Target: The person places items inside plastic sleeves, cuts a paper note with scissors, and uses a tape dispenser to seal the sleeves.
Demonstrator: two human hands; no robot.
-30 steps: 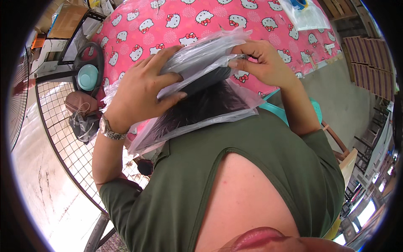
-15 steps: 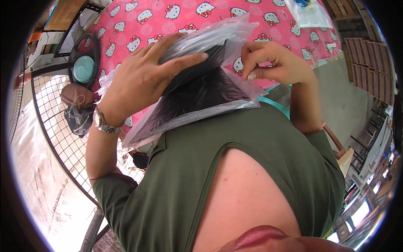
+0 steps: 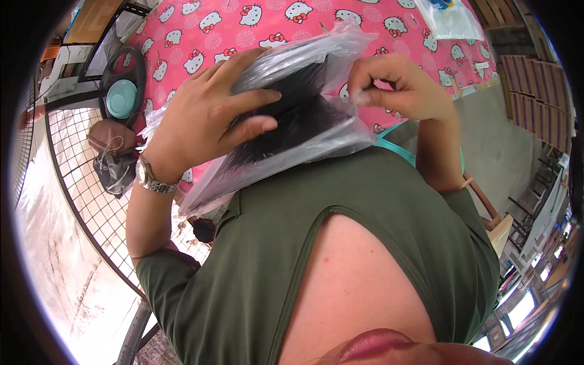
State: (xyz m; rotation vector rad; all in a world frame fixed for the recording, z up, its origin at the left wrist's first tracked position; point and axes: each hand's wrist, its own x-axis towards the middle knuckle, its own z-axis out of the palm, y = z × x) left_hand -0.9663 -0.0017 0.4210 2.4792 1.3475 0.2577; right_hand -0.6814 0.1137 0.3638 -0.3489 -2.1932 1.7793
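Observation:
Clear plastic bags with black contents lie against my front, at the near side of a pink tablecloth. The uppermost layer stands up in folds and shows the dark content, whose kind I cannot make out. My left hand, with a metal wristwatch, rests across the left part of the bags. Its fingers are stretched and spread, thumb and forefinger lying over the dark part. My right hand pinches the bag's right edge between thumb and forefinger, the fingertips slightly blurred.
The pink patterned tablecloth covers the table ahead. More clear plastic lies at its far right. On the left are a teal bowl, a brown pouch and a wire grid. Stacked striped cartons stand at the right.
My left thumb has come into view and spread from the forefinger, which drew back left. My right fingertips have moved slightly up onto the bag's edge. The bag's near flap has risen over the dark content.

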